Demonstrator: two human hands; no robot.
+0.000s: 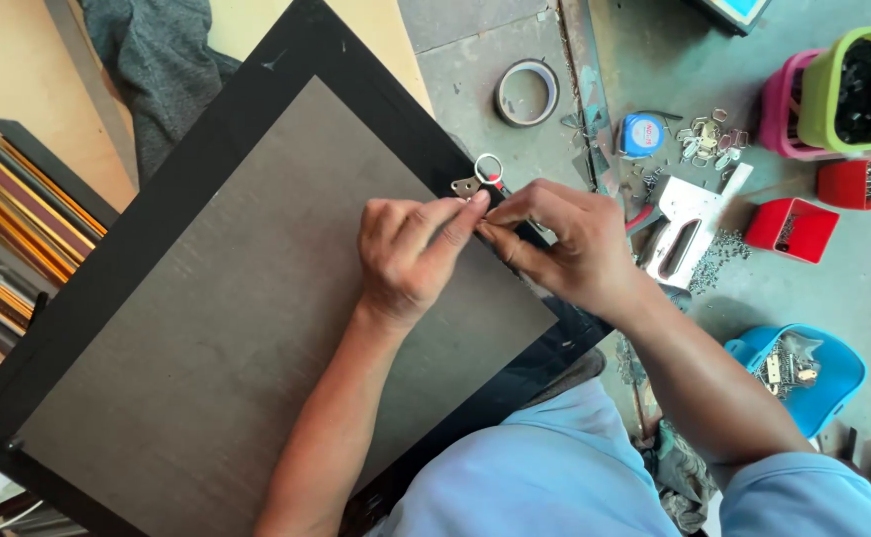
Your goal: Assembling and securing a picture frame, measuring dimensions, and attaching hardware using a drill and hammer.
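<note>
Head view, left hand (411, 254) and right hand (560, 244) fingertips meeting, pinching metal hanger (478, 180) on black frame (257, 89).

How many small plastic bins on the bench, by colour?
Red bins: 2
Pink bin: 1
Green bin: 1
Blue bin: 1
Total: 5

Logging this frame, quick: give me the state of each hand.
Left hand: fingers pinched at the metal hanger on the black frame.
Right hand: fingers pinched shut beside it; contents cannot be told.
</note>
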